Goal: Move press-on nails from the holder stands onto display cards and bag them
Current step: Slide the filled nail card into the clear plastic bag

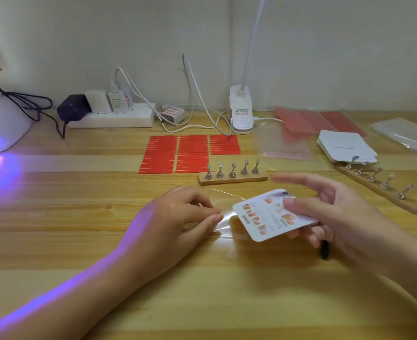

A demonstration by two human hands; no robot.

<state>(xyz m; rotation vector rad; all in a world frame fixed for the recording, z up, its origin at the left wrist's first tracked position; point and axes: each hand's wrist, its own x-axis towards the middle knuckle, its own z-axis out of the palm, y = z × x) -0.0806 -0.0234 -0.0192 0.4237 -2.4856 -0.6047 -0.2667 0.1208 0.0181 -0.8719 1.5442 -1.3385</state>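
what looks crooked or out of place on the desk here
The right-hand nail holder stand lies at a slant to the desk edge, its far end tucked under the stack of white cards, while the middle stand sits square. Nothing looks spilled or damaged.

I can read no text: print on the display card (271, 217) and charger label (172, 111) is blurred.

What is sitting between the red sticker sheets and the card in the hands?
In the head view, a wooden holder stand with five metal pegs lies between the red sheets and the card.
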